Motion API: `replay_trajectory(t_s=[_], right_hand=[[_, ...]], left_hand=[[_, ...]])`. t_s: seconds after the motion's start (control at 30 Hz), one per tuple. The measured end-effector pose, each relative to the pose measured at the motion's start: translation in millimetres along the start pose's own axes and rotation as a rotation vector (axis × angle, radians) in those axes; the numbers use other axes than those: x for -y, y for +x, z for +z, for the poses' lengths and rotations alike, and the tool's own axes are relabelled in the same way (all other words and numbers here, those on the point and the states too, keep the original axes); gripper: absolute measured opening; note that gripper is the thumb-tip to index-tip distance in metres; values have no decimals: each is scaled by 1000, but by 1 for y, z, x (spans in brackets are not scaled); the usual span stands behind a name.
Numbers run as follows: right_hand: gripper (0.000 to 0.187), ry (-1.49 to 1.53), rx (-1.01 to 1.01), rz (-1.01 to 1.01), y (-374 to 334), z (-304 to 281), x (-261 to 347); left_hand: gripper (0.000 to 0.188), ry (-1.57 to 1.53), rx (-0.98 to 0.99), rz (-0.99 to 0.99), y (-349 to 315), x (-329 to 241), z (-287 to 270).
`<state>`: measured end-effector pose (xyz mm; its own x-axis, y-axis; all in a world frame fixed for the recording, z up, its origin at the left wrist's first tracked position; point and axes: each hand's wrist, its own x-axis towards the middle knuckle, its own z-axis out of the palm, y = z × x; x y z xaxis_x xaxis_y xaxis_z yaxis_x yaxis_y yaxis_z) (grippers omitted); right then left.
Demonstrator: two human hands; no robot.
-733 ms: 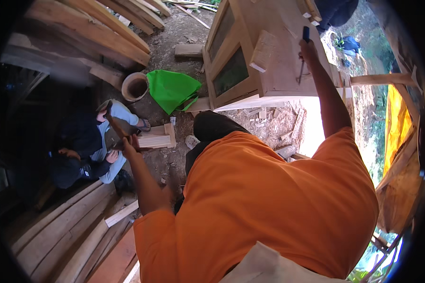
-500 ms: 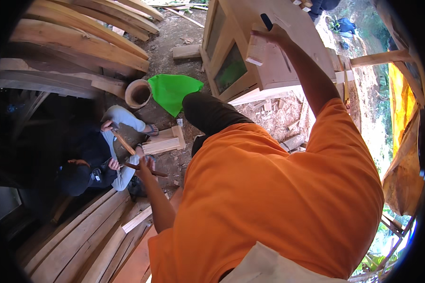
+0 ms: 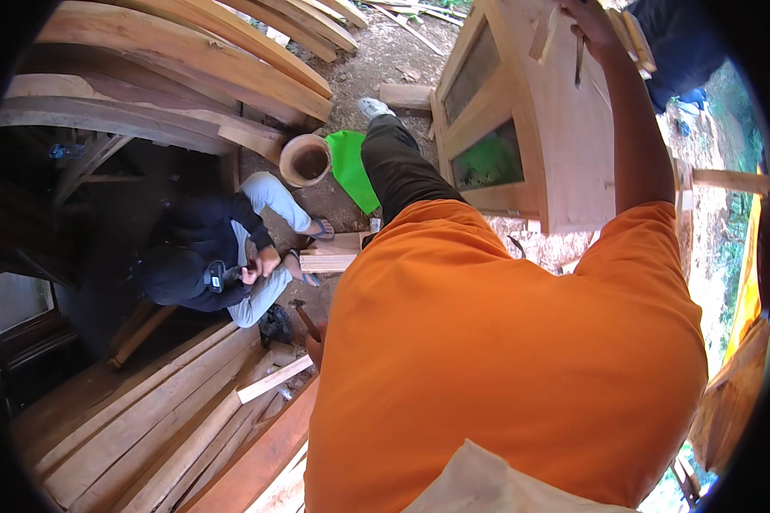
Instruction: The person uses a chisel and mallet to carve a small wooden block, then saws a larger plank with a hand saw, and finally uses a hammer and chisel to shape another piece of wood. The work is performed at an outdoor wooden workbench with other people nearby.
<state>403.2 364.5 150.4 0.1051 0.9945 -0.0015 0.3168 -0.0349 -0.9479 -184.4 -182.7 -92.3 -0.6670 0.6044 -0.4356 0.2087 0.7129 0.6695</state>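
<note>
My left hand point(image 3: 315, 350), low beside my orange shirt and partly hidden by it, is closed round the handle of a hammer point(image 3: 306, 320), head pointing away. My right arm is stretched out to the far right, over the wooden cabinet point(image 3: 569, 162) with glass panes. At the upper edge of the view my right hand point(image 3: 592, 24) is closed on a pale wooden block point(image 3: 543, 36). A thin dark tool point(image 3: 579, 63) projects below the same hand; its kind is unclear. To the left a seated co-worker point(image 3: 201, 248) holds their hands together over their lap.
Long planks point(image 3: 171, 51) are stacked at the far left, and more boards point(image 3: 162, 410) lie at the near left. A round pot point(image 3: 305, 161) stands beside a green cloth point(image 3: 351, 171). Another person's dark clothing point(image 3: 680, 43) shows beyond the cabinet.
I have stepped forward, with one shoe now showing. My left hand has drawn back from the co-worker toward my side with the hammer. My right hand has moved farther out with the block.
</note>
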Motion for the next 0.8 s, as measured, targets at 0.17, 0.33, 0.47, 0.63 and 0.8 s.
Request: replay_trajectory(t_s=[0.17, 0.33, 0.47, 0.63, 0.8], right_hand=[[17, 252, -124, -240, 81, 62, 73], [20, 140, -192, -193, 218, 83, 83], [29, 91, -248, -148, 334, 64, 38], [43, 85, -380, -51, 407, 43, 21], [46, 46, -454, 21, 447, 39, 32]], left_hand=[[42, 83, -39, 146, 86, -134, 26], [35, 46, -15, 381, 238, -310, 103], [30, 62, 217, 396, 334, -491, 163], [31, 82, 329, 449, 408, -623, 205], [36, 129, 330, 369, 458, -679, 213]])
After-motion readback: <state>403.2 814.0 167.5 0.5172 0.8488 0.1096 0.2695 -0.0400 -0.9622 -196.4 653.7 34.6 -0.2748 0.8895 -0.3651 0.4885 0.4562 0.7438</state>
